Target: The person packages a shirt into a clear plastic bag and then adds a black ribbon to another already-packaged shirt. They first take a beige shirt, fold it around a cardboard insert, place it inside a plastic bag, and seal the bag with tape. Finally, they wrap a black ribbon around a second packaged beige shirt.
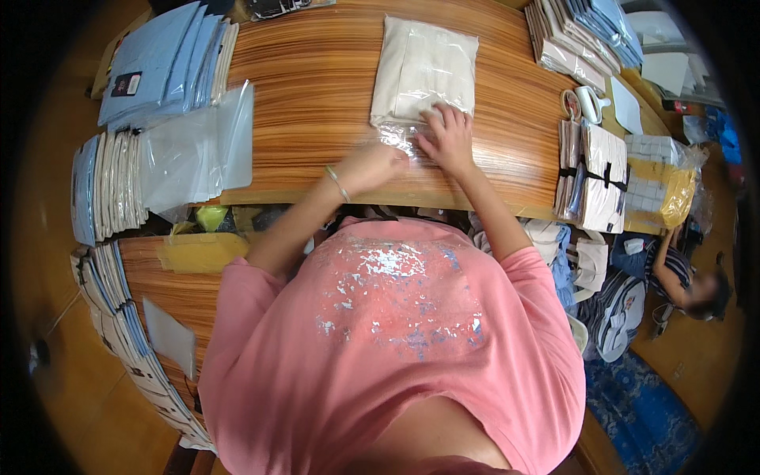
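Note:
A folded beige garment (pixel 434 63) lies in a clear plastic bag (pixel 396 136) on the wood-grain table in front of me. The bag's loose, shiny end is nearest to me. My left hand (pixel 374 169), with a band at the wrist, is at the lower left of that end. Its fingers are curled together at the plastic edge and partly blurred. My right hand (pixel 450 141) rests over the bag's near right corner, fingers spread on the garment and thumb lying on the plastic.
Bagged blue garments (pixel 154 63) are stacked at the far left, clear empty bags (pixel 186 154) below them. More bagged garments (pixel 566 39) stand at the far right, near a tape roll (pixel 570 103) and a white tool (pixel 590 103). Another person (pixel 677 277) is at the right.

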Tool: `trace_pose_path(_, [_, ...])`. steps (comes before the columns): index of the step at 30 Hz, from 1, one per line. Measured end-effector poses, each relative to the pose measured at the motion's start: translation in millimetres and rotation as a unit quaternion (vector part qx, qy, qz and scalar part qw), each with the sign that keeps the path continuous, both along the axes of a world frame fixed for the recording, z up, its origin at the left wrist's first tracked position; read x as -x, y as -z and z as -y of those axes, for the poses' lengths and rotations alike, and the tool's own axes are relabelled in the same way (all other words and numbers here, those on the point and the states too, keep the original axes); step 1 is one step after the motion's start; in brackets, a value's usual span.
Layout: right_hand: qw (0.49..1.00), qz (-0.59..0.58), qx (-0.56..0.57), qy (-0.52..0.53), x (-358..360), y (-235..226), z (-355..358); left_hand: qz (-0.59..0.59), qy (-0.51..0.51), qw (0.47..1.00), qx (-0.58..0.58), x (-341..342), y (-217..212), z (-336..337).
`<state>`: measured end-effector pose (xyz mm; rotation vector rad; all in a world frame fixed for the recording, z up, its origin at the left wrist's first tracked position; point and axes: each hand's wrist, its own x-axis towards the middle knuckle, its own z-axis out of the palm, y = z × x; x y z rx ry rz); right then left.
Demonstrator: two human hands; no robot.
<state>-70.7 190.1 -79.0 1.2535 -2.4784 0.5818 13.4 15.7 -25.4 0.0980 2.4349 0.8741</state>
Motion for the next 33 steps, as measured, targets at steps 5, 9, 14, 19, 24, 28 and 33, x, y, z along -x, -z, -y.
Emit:
trace_pose_path(5, [0.99, 0.134, -0.038, -0.027, -38.1, 38.5, 19.7, -0.442, 0.046, 0.893, -0.07, 106.2, 34.5, 6.7])
trace_pose_path(9, [0.982, 0.175, -0.076, 0.014, -42.5, 46.7, 28.6, -0.441, 0.234, 0.866, 0.026, 126.3, 89.1, -18.6])
trace_pose_path(14, [0.975, 0.221, -0.01, 0.032, -43.6, 40.1, 34.2, -0.454, 0.254, 0.852, 0.056, 127.6, 109.0, -17.7])
trace_pose_path(19, [0.979, 0.19, -0.045, 0.051, -46.2, 45.5, 37.8, -0.451, 0.261, 0.852, 0.055, 127.7, 110.8, -16.3])
trace_pose_path(24, [0.991, 0.135, -0.009, -0.016, -49.0, 24.8, 30.8, -0.448, 0.263, 0.851, 0.073, 129.1, 112.6, -15.6])
trace_pose_path(28, [0.992, 0.11, -0.032, -0.054, -53.0, 8.3, 20.5, -0.451, 0.251, 0.852, 0.083, 126.9, 113.3, -17.2])
trace_pose_path(33, [0.989, 0.103, -0.019, -0.1, -88.1, 4.1, 11.2, -0.446, 0.262, 0.851, 0.092, 126.7, 111.8, -18.4])
